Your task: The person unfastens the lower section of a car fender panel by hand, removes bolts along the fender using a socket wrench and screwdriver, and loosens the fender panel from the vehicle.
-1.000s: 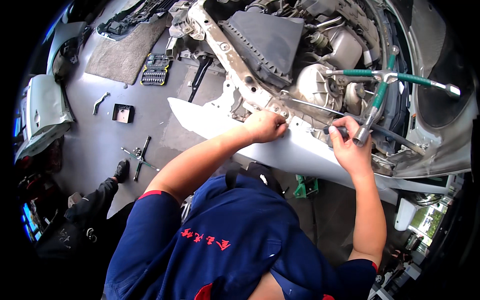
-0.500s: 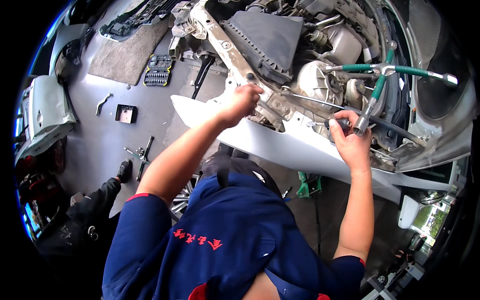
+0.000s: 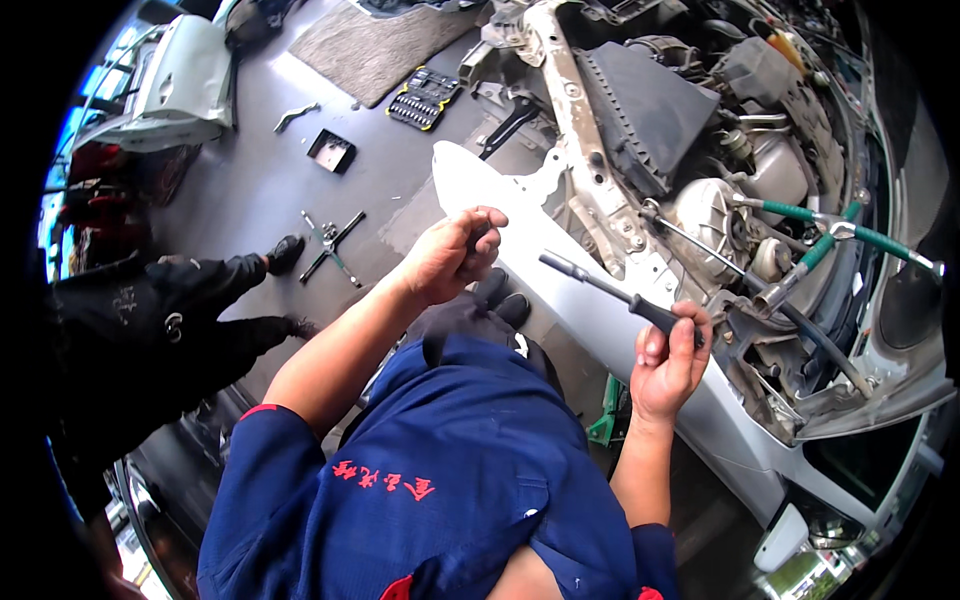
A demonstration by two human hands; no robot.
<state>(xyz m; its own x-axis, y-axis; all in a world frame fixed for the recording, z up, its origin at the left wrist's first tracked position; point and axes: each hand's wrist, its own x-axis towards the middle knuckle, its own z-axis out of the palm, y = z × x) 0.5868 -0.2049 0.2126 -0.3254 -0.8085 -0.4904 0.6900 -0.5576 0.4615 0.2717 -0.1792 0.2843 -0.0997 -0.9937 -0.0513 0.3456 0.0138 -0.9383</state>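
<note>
My right hand (image 3: 668,372) grips the black handle of a nut driver (image 3: 598,283) over the light-coloured fender (image 3: 485,185). Its metal shaft and socket end point left, toward my other hand. My left hand (image 3: 448,258) is raised beside the fender's front tip, fingers curled in and thumb side up. Whatever sits between those fingers, if anything, is too small or hidden to name. Beyond the fender lies the open engine bay, with a black air filter box (image 3: 650,112) and a dusty body rail (image 3: 575,105).
A green-sleeved cross wrench (image 3: 825,235) lies over the engine bay's right side. On the floor are another cross wrench (image 3: 330,238), a dark box (image 3: 331,152), a socket set (image 3: 424,98) and a mat (image 3: 370,45). A person in dark clothes (image 3: 190,310) is at left. A green jack (image 3: 605,410) stands below the fender.
My hands have come back from the engine bay edge toward me. The nut driver is now lifted over the fender in my right hand. The view has shifted left.
</note>
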